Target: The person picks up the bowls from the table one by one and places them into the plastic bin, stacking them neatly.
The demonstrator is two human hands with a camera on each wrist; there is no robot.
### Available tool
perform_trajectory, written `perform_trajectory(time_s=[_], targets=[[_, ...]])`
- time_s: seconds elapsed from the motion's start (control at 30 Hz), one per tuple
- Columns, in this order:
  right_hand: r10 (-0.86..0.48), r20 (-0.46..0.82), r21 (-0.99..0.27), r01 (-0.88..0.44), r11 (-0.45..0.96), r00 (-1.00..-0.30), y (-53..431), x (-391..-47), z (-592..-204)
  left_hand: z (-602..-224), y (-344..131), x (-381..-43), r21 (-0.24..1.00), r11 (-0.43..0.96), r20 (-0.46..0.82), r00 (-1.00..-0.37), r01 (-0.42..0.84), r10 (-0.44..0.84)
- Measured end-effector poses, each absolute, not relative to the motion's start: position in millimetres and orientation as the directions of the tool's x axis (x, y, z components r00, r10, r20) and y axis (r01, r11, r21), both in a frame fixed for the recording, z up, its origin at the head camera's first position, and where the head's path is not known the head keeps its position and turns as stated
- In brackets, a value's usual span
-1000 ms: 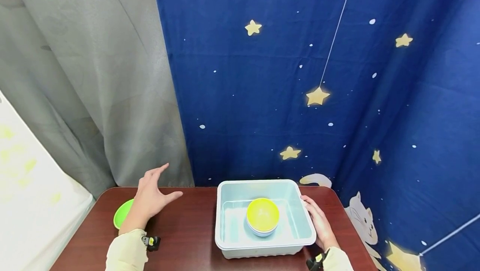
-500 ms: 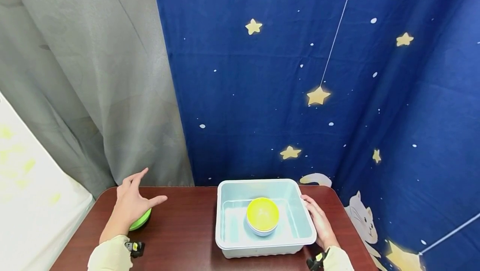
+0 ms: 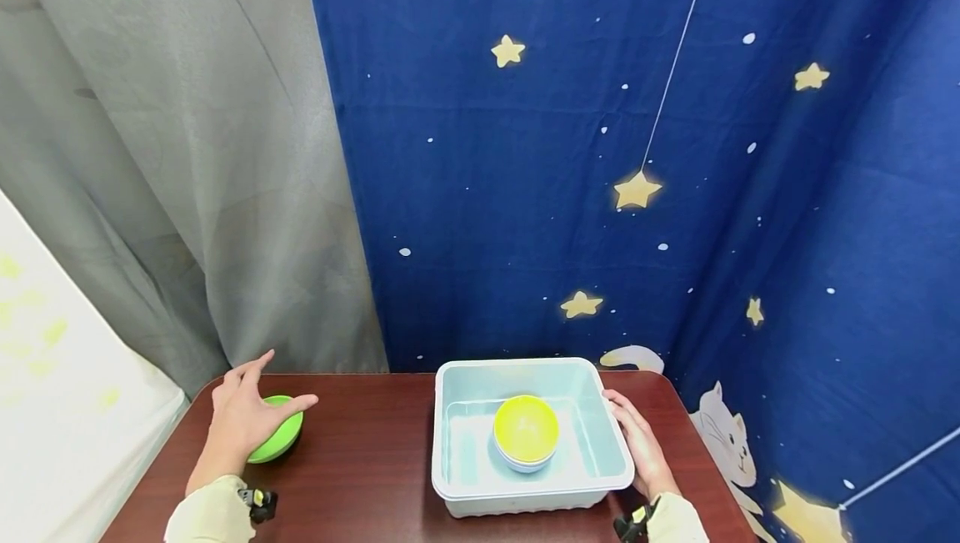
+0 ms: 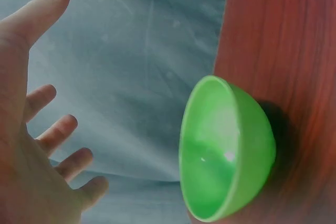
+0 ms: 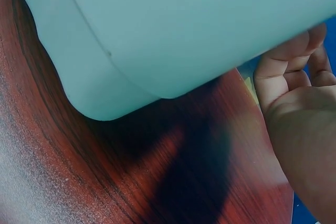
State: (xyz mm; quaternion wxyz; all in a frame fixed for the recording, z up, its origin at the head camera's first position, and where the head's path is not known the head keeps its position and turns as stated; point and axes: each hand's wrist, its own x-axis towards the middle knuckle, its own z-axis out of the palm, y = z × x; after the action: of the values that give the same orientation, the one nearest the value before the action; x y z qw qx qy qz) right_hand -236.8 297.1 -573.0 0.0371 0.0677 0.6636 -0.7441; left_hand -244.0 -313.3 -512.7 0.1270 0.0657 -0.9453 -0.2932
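Note:
My left hand [image 3: 242, 419] hovers over the left side of the table, thumb and fingers spread wide, holding nothing. Partly behind it in the head view, a green bowl [image 3: 279, 439] sits on the table. The left wrist view shows that bowl [image 4: 228, 150] empty, apart from the fingers. On the right, my right hand [image 3: 637, 447] grips the right rim of a pale blue plastic bin [image 3: 517, 495]; its bent fingers [image 5: 286, 56] lie against the bin's edge in the right wrist view. Inside the bin, a yellow bowl [image 3: 527, 428] is nested on top of whitish bowls.
The dark red-brown wooden table [image 3: 367, 460] has rounded far corners. Behind it hang a grey curtain [image 3: 285, 276] and a blue curtain [image 3: 487, 234] with stars. A white cloth [image 3: 67, 409] hangs at the left.
My left hand has moved left and slightly down, from right of the green bowl's far side to over its left side, uncovering more of the bowl. The right hand and bin stay put.

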Motion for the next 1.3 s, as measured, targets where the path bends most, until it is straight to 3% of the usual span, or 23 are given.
perform_trajectory(time_s=[0.47,0.83,1.3], targets=[[0.047,-0.157,-0.98,0.15,-0.13,-0.986,296.6,-237.0,-573.5,-545.1,-335.3,-249.9,0.512,0.859,0.3,-0.942,0.023,-0.154],[0.05,-0.157,-0.979,0.148,-0.143,-0.986,295.8,-236.3,-573.7,-557.8,-339.4,-249.5,0.518,0.853,0.15,-0.976,-0.06,-0.16],[0.055,-0.155,-0.979,0.145,-0.145,-0.986,295.8,-237.6,-574.5,-571.8,-336.3,-251.2,0.501,0.86,0.095,-0.981,-0.101,-0.17]])
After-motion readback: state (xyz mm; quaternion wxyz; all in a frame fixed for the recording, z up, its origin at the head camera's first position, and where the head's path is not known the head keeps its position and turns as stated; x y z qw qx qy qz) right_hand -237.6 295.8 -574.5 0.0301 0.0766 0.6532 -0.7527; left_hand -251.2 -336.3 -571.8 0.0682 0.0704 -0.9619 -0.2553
